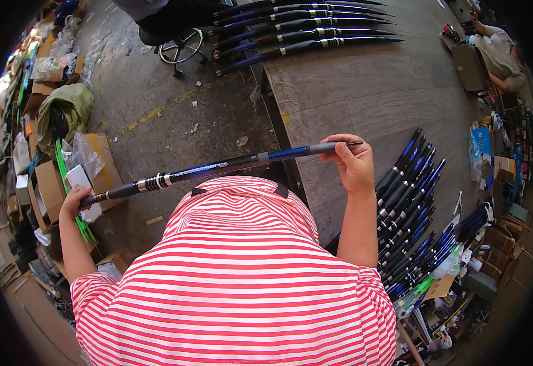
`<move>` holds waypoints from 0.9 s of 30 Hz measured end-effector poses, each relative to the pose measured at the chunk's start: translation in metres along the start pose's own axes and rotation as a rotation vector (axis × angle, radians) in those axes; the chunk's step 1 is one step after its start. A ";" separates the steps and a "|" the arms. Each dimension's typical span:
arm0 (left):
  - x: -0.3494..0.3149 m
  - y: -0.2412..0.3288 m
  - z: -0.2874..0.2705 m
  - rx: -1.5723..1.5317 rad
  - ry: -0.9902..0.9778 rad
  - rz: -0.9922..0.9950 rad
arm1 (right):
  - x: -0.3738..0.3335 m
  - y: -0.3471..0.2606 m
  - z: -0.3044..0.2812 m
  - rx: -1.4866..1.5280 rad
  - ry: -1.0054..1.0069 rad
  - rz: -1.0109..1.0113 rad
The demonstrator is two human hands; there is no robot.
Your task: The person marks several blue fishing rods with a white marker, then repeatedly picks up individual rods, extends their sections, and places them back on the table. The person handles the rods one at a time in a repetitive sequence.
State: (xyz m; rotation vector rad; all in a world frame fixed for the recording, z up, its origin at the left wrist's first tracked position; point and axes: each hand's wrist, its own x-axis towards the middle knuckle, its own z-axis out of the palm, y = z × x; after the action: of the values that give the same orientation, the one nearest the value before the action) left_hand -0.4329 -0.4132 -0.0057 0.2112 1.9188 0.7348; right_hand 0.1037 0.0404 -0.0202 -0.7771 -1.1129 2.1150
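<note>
A collapsed fishing rod [205, 169], black and dark blue with silver rings, stretches across in front of my striped shirt. My left hand [76, 200] is closed round its thick butt end at the left. At the other end, my right hand [353, 161] pinches the grey section close to the thin dark tip, thumb on the near side. The rod slants slightly, its right end farther from me. Part of the left hand's grip is hidden.
A wooden-topped table [364, 85] bears a row of similar rods [315, 46] at the far end and a pile of rods [404, 201] right of my right arm. Cardboard boxes [50, 189] stand left. A wheeled chair [181, 52] is beyond; another person [501, 58] is far right.
</note>
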 end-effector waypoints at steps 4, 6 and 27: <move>0.001 0.005 0.001 0.017 0.010 -0.010 | -0.001 -0.002 0.000 0.037 -0.011 -0.033; 0.002 0.005 0.000 0.025 -0.001 -0.010 | -0.001 -0.003 -0.001 0.057 -0.026 -0.047; 0.044 0.130 0.020 0.395 -0.096 0.375 | -0.042 -0.039 -0.059 0.077 -0.148 0.073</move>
State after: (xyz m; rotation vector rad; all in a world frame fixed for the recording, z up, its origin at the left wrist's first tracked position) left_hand -0.4580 -0.2811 0.0301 0.8545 1.9383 0.5646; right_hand 0.1833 0.0559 -0.0061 -0.6436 -1.0863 2.2937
